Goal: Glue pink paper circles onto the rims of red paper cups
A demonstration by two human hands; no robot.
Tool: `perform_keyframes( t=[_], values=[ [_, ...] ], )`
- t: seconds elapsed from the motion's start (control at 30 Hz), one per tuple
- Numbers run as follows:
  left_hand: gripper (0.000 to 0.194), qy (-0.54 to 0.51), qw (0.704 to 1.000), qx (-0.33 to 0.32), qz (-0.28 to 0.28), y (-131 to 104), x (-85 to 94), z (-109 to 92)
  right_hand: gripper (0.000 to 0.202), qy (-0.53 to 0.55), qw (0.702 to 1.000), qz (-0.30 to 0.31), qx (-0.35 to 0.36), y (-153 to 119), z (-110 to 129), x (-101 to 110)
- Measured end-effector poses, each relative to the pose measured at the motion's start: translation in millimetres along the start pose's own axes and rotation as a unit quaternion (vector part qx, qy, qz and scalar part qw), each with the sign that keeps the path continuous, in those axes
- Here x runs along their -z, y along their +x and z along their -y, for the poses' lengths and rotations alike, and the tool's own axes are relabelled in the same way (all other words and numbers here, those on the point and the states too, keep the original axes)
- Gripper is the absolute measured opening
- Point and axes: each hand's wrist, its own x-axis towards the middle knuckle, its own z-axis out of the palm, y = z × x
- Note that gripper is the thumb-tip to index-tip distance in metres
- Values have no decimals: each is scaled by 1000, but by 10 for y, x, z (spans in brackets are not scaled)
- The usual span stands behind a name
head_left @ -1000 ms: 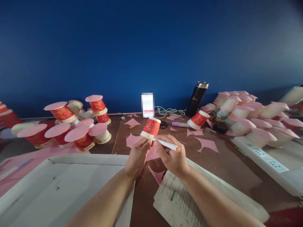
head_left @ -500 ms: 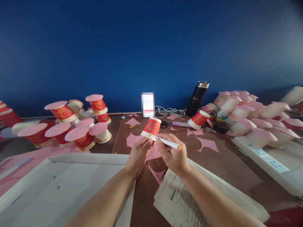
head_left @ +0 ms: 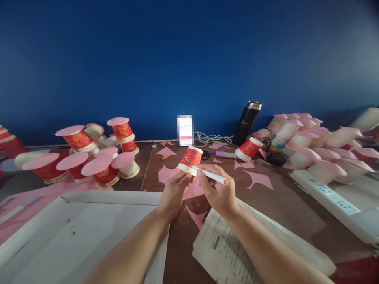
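Note:
My left hand (head_left: 174, 190) is closed on the lower edge of a red paper cup (head_left: 191, 157) with a gold dragon print. The cup is upside down, its white base on top and slightly tilted, in the middle of the head view. Between the thumb and fingers of my right hand (head_left: 219, 194) is a slim white pen (head_left: 215, 176) with an orange end. Its tip points left at the cup's rim; whether it touches the rim I cannot tell. Below the cup lies pink paper (head_left: 194, 190), partly covered by my hands.
Red cups with pink paper discs (head_left: 99, 166) stand stacked at left; more pink-topped cups (head_left: 306, 154) crowd the right. A loose red cup (head_left: 248, 150), black flask (head_left: 247, 123), phone (head_left: 185, 131) and pink scraps (head_left: 259, 180) lie beyond. Nearer are a white tray (head_left: 112, 197), printed booklet (head_left: 211, 240) and power strip (head_left: 331, 199).
The cup has shifted very slightly to the right in my left hand's grip. My right hand and the pen have moved a little to the right as well, the tip staying by the rim.

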Motion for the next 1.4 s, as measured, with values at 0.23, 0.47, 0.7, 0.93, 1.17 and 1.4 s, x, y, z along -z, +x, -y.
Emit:
perform_keyframes(
  t=[0.23,0.47,0.7,0.93,1.17,1.4],
  values=[
    [21,5,1000,-1,10,-1,10,4,16,9,1000,0,-15,-5,2,-3],
    [20,1,1000,-7,4,2,8,5,13,16,1000,18,9,-12,31,2],
    [18,6,1000,-11,13,-6,9,9,12,14,1000,19,12,-14,48,-2],
    [19,8,1000,-7,4,1,10,10,12,2,1000,6,-16,-6,40,5],
    [19,0,1000,-10,2,7,7,15,11,-3,1000,8,-11,-3,30,3],
    [20,-4,1000,-6,-2,13,9,10,10,-10,1000,16,-22,-4,21,-3]
  ],
)
